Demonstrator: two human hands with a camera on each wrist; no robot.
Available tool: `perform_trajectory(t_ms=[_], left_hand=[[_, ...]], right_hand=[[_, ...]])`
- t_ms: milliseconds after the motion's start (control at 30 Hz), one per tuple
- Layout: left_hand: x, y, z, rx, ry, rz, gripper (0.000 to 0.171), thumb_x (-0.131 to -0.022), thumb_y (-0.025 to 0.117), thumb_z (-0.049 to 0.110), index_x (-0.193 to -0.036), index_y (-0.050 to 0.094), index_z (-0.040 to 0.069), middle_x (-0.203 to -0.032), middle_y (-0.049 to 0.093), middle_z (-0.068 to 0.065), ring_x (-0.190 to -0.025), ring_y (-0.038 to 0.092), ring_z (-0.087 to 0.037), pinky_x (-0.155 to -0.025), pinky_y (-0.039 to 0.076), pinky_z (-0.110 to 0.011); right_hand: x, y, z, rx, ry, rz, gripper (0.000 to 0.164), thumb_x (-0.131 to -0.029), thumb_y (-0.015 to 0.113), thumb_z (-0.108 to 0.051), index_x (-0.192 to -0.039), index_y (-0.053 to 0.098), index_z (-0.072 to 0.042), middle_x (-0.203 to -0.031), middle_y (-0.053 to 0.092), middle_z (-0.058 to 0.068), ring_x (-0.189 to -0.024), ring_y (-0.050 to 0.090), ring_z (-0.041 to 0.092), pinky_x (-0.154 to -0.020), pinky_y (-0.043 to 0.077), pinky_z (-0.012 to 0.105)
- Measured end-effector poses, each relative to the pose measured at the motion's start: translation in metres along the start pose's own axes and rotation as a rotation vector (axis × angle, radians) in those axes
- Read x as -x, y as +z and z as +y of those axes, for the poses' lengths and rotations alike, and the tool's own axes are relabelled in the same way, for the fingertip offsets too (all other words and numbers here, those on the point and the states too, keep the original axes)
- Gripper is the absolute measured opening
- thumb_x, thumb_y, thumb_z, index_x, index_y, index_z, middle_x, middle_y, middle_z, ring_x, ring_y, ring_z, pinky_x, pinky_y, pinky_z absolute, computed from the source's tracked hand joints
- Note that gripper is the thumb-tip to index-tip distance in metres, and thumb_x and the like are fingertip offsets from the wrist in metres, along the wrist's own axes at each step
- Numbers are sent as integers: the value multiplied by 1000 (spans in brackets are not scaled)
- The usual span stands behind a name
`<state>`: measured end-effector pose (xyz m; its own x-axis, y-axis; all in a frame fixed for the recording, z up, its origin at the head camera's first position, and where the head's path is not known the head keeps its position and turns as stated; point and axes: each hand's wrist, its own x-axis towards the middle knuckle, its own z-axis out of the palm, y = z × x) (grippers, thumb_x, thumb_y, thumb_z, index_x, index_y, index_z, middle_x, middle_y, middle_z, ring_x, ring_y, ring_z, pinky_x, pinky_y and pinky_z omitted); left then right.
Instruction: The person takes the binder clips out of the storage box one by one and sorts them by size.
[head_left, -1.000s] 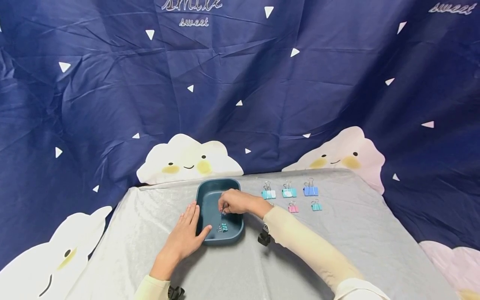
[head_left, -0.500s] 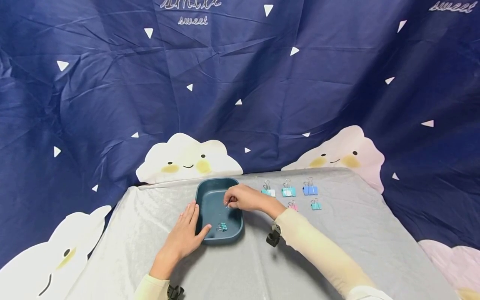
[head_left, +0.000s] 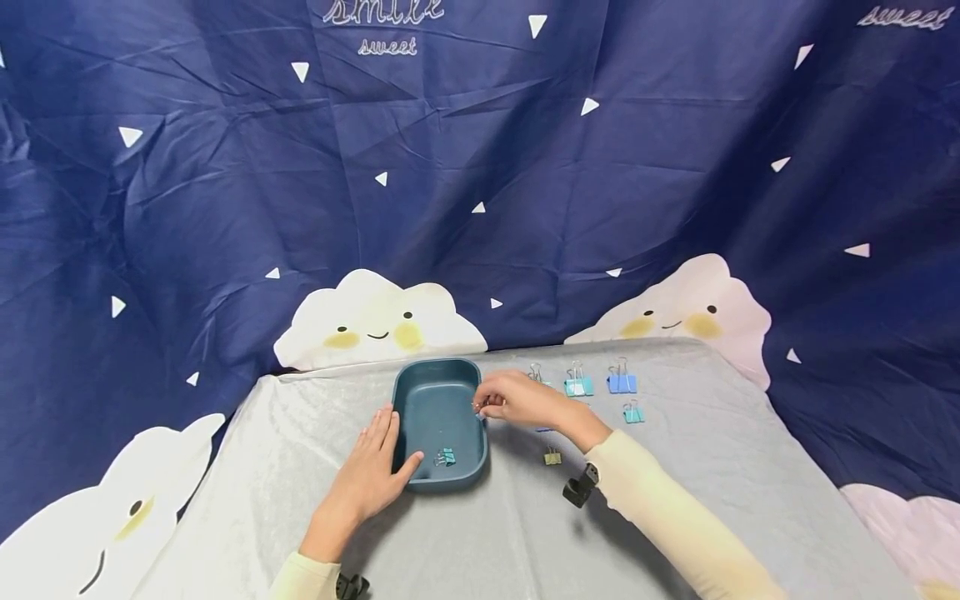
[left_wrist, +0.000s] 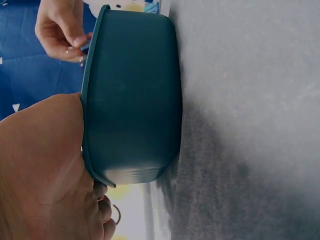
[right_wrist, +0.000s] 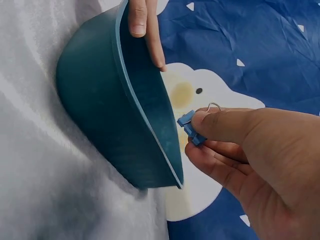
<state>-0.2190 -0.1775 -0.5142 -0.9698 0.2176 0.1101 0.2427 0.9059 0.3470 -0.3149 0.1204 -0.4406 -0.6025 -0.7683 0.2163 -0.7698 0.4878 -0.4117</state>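
Note:
A blue binder clip (right_wrist: 192,128) is pinched between the thumb and fingers of my right hand (head_left: 517,398). That hand is at the right rim of a dark teal rectangular bin (head_left: 439,483). My left hand (head_left: 367,475) rests on the bin's left rim, its fingers straight and the thumb reaching over the near end. Inside the bin, close to the near end, lies a small teal binder clip (head_left: 446,457). The left wrist view shows the bin's outer side (left_wrist: 132,95), with the right hand (left_wrist: 62,32) beyond its rim.
Right of the bin, binder clips lie on the grey cloth (head_left: 675,467): a larger teal one (head_left: 578,386), a blue one (head_left: 622,383), a small teal one (head_left: 633,412) and a yellowish one (head_left: 552,457). Others are partly covered by the right hand. A navy curtain (head_left: 480,150) hangs behind.
My right hand has moved right, from over the bin's middle to its right rim. The yellowish clip has come into view, and the pink one is now hidden. The left hand stays put.

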Motion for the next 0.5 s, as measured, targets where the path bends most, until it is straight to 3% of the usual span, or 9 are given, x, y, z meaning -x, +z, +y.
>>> perform_trajectory(t_ms=[500], left_hand=[[0,2,-2,2,9,3,90,-107,55,56,-166,26,-6,-177,20,-23,-165,19,-41,-132,24,-60]], right_hand=[[48,-26,7,-18,50,105,5,-98,77,-10,-102,80,-11,-99,77,-4,-87,69,6,-79,60,29]])
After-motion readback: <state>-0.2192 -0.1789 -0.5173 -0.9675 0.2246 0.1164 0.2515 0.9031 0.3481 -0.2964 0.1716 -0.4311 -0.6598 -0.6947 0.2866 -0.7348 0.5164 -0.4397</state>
